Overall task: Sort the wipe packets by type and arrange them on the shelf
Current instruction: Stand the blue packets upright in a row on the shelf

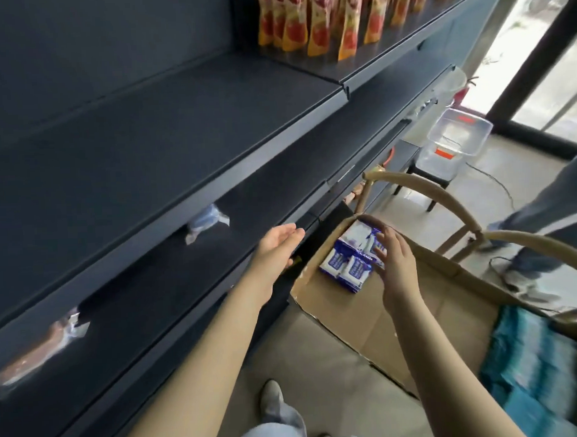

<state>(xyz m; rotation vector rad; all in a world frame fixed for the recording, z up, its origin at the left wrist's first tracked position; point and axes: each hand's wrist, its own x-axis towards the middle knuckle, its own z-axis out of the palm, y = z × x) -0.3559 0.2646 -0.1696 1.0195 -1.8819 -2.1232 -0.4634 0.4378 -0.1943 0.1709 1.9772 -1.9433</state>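
You were at the picking step: your right hand (pixel 395 260), fingers spread, was over the blue-white wipe packets (pixel 344 270) in the cardboard box (pixel 349 314), centre right. Your left hand (pixel 275 248) was open beside the shelf (pixel 184 271). Next you probably needed to grip one packet.

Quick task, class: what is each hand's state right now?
Left hand: open, holding nothing.
Right hand: open, fingers spread over the wipe packets in the cardboard box.
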